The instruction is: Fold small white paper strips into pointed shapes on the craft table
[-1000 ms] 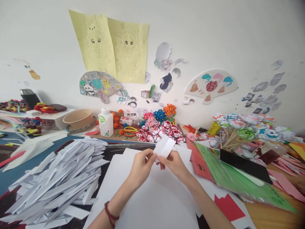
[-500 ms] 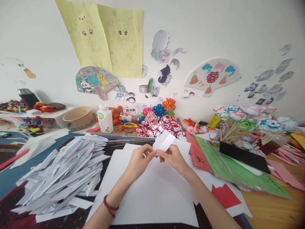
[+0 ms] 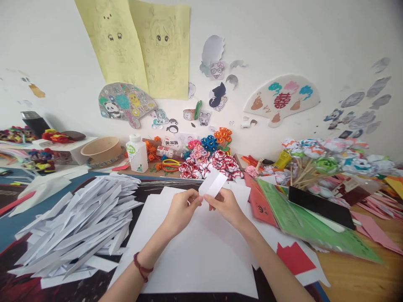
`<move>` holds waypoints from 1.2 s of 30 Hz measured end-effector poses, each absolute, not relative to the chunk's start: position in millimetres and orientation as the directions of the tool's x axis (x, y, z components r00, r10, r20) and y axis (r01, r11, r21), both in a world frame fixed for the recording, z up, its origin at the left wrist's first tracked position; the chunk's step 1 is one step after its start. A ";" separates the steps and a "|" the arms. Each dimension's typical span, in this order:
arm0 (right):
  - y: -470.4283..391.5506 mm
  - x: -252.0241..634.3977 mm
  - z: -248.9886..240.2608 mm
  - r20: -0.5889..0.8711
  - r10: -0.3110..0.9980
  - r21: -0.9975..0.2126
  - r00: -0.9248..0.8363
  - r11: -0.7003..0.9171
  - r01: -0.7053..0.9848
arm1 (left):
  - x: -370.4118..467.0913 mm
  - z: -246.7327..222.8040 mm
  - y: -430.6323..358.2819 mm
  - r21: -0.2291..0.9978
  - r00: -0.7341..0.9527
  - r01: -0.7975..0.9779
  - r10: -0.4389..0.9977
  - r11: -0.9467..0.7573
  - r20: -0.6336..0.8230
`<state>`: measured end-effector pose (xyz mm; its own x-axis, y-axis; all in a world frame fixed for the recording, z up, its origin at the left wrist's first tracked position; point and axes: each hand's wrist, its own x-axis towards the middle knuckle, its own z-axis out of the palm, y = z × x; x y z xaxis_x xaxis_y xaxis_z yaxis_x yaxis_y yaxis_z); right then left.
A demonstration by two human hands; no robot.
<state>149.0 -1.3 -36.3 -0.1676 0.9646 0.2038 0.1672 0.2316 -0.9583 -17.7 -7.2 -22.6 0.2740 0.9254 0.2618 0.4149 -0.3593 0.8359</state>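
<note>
A small folded strip of white paper (image 3: 213,183) is held up over the large white sheets (image 3: 195,256) in front of me. My left hand (image 3: 184,207) pinches its lower left corner between thumb and fingers. On the other side, my right hand (image 3: 227,206) grips the lower edge, thumb in front and fingers partly hidden behind the paper. Left of the sheets lies a big heap of folded white paper strips (image 3: 82,222).
Behind the sheets stand a white bottle (image 3: 137,153), a beige bowl (image 3: 101,152) and red-and-white paper flowers (image 3: 220,165). To the right are a green folder (image 3: 315,222), a black phone (image 3: 321,207), red paper (image 3: 296,258) and wrapped flowers on sticks (image 3: 327,157).
Both hands and the folded paper shift slightly left in the picture, as does much of the table scene. The fingers of both hands stay closed on the paper.
</note>
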 end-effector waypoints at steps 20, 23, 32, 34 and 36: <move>-1.0 151.2 -30.6 0.243 0.955 -0.968 -0.169 0.250 0.021 | -21.6 -12.5 -8.2 0.827 0.299 0.430 0.921 -0.363 0.249; -1.3 148.8 -30.9 0.238 0.957 -0.970 -0.165 0.243 0.008 | -18.9 -13.7 -10.6 0.834 0.293 0.426 0.926 -0.350 0.239; -4.2 147.6 -28.0 0.256 0.950 -0.965 -0.178 0.261 0.006 | -17.7 -9.6 -15.6 0.855 0.315 0.419 0.932 -0.306 0.179; -3.9 147.5 -29.2 0.247 0.950 -0.968 -0.188 0.252 0.002 | -18.5 -11.9 -13.9 0.877 0.335 0.390 0.931 -0.280 0.148; -3.3 147.6 -30.4 0.238 0.953 -0.970 -0.187 0.241 -0.005 | -19.0 -14.3 -12.3 0.908 0.356 0.334 0.926 -0.254 0.129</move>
<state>147.6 -3.3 -30.4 -0.1868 0.9532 0.2377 -0.0046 0.2411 -0.9705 -19.0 -12.3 -14.3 0.3556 0.9257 0.1287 0.3340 -0.2545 0.9076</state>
